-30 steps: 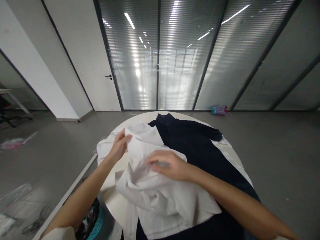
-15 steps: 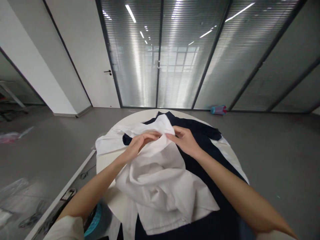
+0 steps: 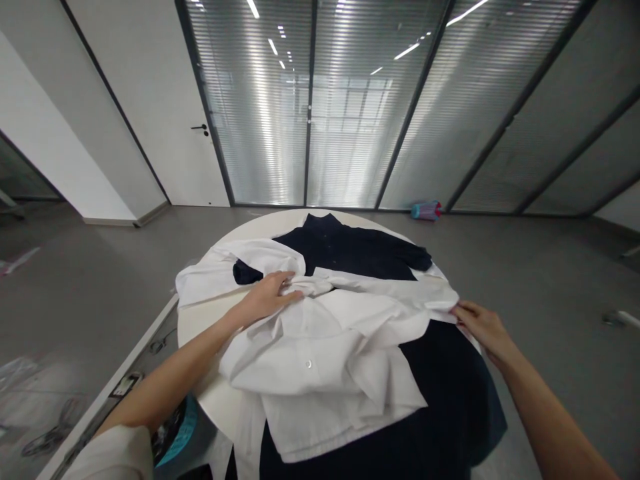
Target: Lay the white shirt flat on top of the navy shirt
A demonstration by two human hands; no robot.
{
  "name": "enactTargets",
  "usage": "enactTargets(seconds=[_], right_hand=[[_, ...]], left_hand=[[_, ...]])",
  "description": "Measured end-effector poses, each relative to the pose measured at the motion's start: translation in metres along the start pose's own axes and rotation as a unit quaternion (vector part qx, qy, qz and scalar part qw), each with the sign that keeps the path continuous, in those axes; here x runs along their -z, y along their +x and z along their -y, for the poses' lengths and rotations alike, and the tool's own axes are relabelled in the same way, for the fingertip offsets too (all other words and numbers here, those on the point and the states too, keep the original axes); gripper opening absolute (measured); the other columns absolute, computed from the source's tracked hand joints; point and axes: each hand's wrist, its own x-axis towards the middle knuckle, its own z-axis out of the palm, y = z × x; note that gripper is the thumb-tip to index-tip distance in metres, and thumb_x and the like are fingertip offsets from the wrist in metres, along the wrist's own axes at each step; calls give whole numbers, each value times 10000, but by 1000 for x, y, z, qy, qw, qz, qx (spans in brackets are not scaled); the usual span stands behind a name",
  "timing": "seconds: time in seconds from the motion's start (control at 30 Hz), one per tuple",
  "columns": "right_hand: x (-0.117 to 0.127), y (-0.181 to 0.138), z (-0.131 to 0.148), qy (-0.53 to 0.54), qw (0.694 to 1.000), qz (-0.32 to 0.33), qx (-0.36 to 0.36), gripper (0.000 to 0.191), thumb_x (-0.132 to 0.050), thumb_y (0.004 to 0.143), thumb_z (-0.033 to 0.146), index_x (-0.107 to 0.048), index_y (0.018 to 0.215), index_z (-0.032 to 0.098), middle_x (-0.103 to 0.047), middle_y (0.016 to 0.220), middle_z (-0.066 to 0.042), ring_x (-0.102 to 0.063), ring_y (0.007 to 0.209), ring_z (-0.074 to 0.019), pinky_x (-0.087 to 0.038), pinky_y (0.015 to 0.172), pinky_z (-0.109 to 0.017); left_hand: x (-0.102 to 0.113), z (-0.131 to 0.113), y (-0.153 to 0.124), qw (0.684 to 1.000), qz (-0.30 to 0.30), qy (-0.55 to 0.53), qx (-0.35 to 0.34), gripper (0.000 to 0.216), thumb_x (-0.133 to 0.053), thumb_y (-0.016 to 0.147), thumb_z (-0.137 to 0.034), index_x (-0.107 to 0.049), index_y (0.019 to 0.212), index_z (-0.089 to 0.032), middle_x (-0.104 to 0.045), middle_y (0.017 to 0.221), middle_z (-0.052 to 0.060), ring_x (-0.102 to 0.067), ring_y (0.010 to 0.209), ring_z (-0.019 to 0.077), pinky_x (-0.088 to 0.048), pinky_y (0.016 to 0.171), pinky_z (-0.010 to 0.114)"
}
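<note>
A crumpled white shirt [image 3: 325, 347] lies over a dark navy shirt [image 3: 360, 250] on a round white table [image 3: 197, 330]. My left hand [image 3: 265, 298] rests on the white shirt near its bunched collar, fingers pinching the fabric. My right hand [image 3: 483, 327] grips the end of a white sleeve, stretched out to the table's right side. The sleeve runs taut between my two hands across the navy shirt.
A glass partition with blinds [image 3: 350, 107] stands behind the table, with a white door [image 3: 165, 113] at the left. A pink and blue object [image 3: 426, 210] lies on the grey floor by the glass. A teal-rimmed bin [image 3: 177, 433] sits below the table's left edge.
My right hand has moved from the middle of the shirt out to the right, pulling a white sleeve straight. My left hand stays near the collar and now presses lower.
</note>
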Motion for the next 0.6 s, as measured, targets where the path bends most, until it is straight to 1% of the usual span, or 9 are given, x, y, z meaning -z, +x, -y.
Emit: enactTargets(seconds=[0.07, 0.17, 0.23, 0.3, 0.33, 0.4, 0.47, 0.53, 0.6], right_hand=[[10, 0, 7, -36, 997, -38, 50, 162, -738, 633, 333, -674, 768, 272, -708, 823, -173, -684, 732, -343, -532, 678, -479], [8, -5, 51, -30, 975, -87, 204, 208, -680, 728, 390, -661, 897, 272, -712, 932, -155, -693, 862, -338, -543, 795, -470], [-6, -11, 89, -35, 957, -18, 287, 237, -637, 792, 439, -683, 944, 263, -726, 951, -125, -696, 883, -305, -540, 869, -460], [-27, -16, 121, -87, 922, 119, 357, 309, -603, 848, 478, -711, 1047, 268, -724, 1088, -104, -681, 1006, -293, -515, 943, -457], [-39, -18, 132, -130, 898, 180, 379, 356, -619, 847, 487, -708, 1118, 273, -698, 1197, -101, -650, 1106, -305, -490, 986, -466], [-62, -20, 142, -227, 853, 263, 388, 434, -676, 814, 453, -693, 1205, 265, -650, 1309, -114, -609, 1190, -344, -467, 1001, -484], [-80, -19, 141, -299, 825, 297, 376, 398, -695, 790, 367, -715, 1162, 227, -678, 1252, -139, -637, 1133, -362, -472, 959, -473], [-88, -15, 136, -317, 822, 302, 365, 237, -647, 815, 305, -747, 1005, 206, -736, 1070, -129, -681, 994, -336, -484, 882, -429], [-85, -5, 132, -273, 850, 276, 356, 150, -607, 842, 286, -735, 869, 212, -744, 915, -99, -682, 873, -296, -482, 803, -390]], left_hand=[[8, 5, 11, 999, 18, -33, -20, 557, -608, 858, -573, -691, 1209, -149, -719, 1089, 129, -661, 931, 283, -497, 808, 352], [21, 8, 25, 994, 54, -86, -47, 437, -547, 891, -548, -758, 1001, -181, -738, 908, 64, -629, 773, 217, -466, 686, 296], [29, 7, 32, 989, 82, -105, -59, 370, -593, 856, -513, -757, 916, -187, -727, 833, 39, -597, 718, 187, -443, 647, 273], [38, 6, 37, 989, 84, -102, -68, 306, -655, 799, -475, -732, 832, -181, -693, 762, 25, -565, 679, 166, -425, 623, 260], [43, 6, 39, 991, 59, -101, -68, 289, -662, 787, -464, -710, 797, -179, -673, 745, 22, -556, 672, 160, -420, 616, 256], [57, 10, 40, 991, -47, -110, -61, 277, -649, 785, -457, -659, 776, -180, -649, 759, 21, -562, 693, 157, -422, 618, 250], [75, 17, 38, 973, -179, -134, -49, 273, -648, 776, -456, -611, 801, -187, -632, 787, 14, -575, 732, 155, -429, 630, 243], [96, 26, 32, 946, -278, -164, -42, 273, -656, 769, -448, -570, 828, -196, -617, 784, -4, -575, 739, 143, -427, 638, 239], [117, 34, 24, 919, -350, -177, -46, 267, -662, 772, -427, -547, 845, -197, -606, 767, -28, -563, 723, 121, -414, 641, 236]])
